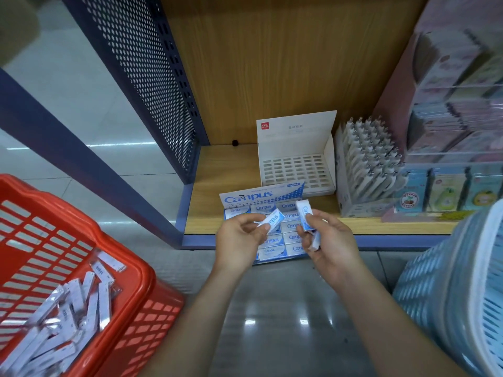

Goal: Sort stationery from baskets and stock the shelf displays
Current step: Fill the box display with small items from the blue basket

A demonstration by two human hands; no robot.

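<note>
Hands (left (239, 240), right (332, 242)) around Campus erasers (272, 220)

A stationery shop: stocked shelf (272, 170), pen displays (367, 164)

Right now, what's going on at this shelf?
A person is stocking Campus erasers. The left hand pinches one eraser. The right hand grips another eraser, with what looks like a second beneath it. Both are above the open Campus display box at the shelf's front edge, which has rows of erasers in it. Behind it stands an empty white slotted box. The red basket on the left holds white packets.
</note>
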